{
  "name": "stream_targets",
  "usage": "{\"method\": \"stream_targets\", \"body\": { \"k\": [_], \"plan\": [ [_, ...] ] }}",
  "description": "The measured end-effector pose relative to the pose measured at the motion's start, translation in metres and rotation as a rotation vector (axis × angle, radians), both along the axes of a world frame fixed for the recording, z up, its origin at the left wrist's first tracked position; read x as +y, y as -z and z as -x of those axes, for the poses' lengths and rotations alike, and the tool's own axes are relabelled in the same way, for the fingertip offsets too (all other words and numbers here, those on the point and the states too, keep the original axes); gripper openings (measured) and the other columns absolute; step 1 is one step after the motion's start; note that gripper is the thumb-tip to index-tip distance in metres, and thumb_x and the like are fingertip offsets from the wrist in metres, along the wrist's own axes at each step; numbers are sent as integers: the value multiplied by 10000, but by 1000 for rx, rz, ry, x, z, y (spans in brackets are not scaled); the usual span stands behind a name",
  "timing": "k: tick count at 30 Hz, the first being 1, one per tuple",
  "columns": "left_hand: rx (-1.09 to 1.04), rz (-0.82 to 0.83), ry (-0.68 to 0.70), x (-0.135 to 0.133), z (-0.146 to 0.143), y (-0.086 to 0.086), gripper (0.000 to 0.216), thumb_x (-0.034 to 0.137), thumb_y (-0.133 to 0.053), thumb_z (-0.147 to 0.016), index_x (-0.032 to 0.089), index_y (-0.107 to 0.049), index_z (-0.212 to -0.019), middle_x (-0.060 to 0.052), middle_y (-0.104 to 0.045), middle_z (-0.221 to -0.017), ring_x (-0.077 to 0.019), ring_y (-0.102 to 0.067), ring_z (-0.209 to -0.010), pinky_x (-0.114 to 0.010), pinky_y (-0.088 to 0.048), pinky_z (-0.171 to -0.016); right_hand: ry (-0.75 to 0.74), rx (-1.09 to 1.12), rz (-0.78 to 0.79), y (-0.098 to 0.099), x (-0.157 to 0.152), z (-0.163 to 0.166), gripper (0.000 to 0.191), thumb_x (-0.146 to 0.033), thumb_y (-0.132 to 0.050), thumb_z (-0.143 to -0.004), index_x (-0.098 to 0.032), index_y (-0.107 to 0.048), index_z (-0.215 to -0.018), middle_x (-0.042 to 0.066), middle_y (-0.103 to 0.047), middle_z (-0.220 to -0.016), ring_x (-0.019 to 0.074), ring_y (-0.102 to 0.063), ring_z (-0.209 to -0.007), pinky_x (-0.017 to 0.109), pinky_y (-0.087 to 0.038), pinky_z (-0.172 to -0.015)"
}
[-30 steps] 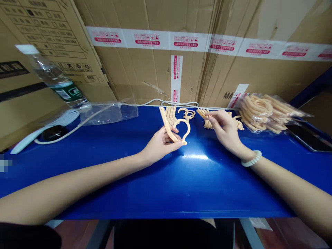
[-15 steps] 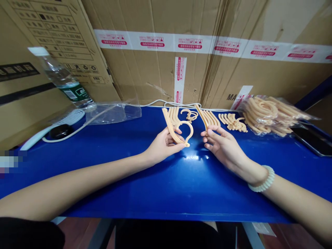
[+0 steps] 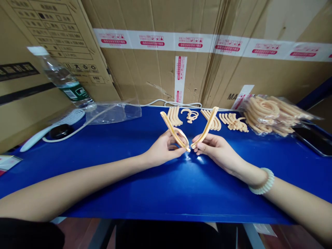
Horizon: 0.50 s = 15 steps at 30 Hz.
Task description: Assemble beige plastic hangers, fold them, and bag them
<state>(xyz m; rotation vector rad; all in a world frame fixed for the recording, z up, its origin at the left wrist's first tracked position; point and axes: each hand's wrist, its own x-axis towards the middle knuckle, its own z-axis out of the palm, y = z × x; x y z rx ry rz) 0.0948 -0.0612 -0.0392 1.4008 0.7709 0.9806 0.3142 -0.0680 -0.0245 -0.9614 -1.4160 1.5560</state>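
My left hand (image 3: 164, 148) is closed on a beige plastic hanger arm (image 3: 168, 123) with a curved hanger hook (image 3: 185, 135) at its lower end. Facing it, my right hand (image 3: 216, 148) pinches a second hanger arm (image 3: 209, 123) by its lower end. The two arms lean apart in a V, their lower ends close together; I cannot tell whether they touch. Behind them on the blue table (image 3: 166, 193) lie a row of hanger arms (image 3: 174, 117), a few loose hooks (image 3: 190, 114), another row of arms (image 3: 214, 121) and a group of small curved parts (image 3: 234, 122).
Bagged beige parts (image 3: 269, 112) lie at the right beside a dark phone (image 3: 312, 140). At the left are a water bottle (image 3: 70, 86), a light-blue brush (image 3: 52, 128), a black rounded object (image 3: 61, 131) and a clear plastic bag (image 3: 116, 112). Cardboard boxes (image 3: 145, 76) stand behind.
My right hand has moved left and toward me, bringing its hanger arm, now tilted the other way, close to the left one. My left hand has turned its piece, so the hook appears narrower.
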Motion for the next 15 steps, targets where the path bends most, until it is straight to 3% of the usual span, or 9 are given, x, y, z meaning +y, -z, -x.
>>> {"method": "stream_targets", "body": {
  "k": [5, 15],
  "plan": [
    [18, -36, 46, -2, 1, -1, 433, 176, -805, -723, 204, -480, -1008, -20, -694, -959, -164, -715, -885, -313, -560, -826, -70, -119, -117, -2, -1, 0, 289, -413, -845, -805, -186, -743, -953, 34, -726, -826, 161, -645, -721, 297, -558, -718],
    [18, -66, 48, -2, 0, 5, 368, 165, -787, -745, 192, -500, -974, -32, -716, -958, -164, -736, -854, -294, -583, -788, -88, -143, -174, 1, -2, -2, 229, -380, -833, -816, -181, -758, -901, 43, -748, -805, 175, -684, -729, 308, -571, -729]
  ]
}}
